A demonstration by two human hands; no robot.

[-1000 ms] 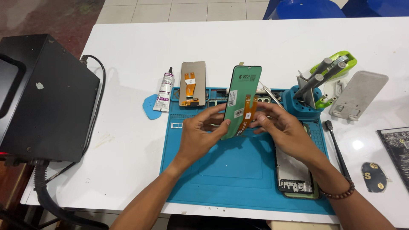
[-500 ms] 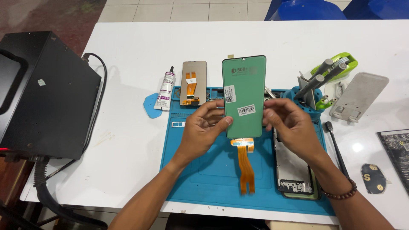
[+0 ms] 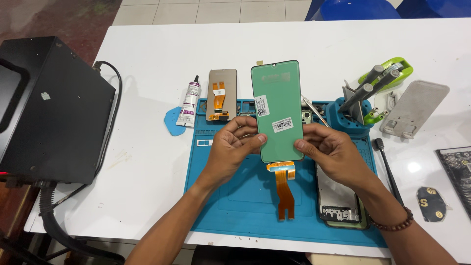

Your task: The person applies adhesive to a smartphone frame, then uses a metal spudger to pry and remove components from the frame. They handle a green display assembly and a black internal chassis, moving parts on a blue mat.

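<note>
Green-backed screen panel point(image 3: 277, 105) pinched between both hands' grips.

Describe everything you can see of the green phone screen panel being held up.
The phone screen panel shows a green back inside a thin dark rim, with a notch at its top edge and two white barcode stickers. An orange flex cable hangs from its bottom edge. It is upright above the blue work mat, pinched at its lower sides by the left hand and right hand.

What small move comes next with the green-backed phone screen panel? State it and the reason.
Probably lower the green-backed phone screen panel toward the open phone frame: both hands, left hand and right hand, hold it upright, its orange flex cable dangling unconnected.
</note>
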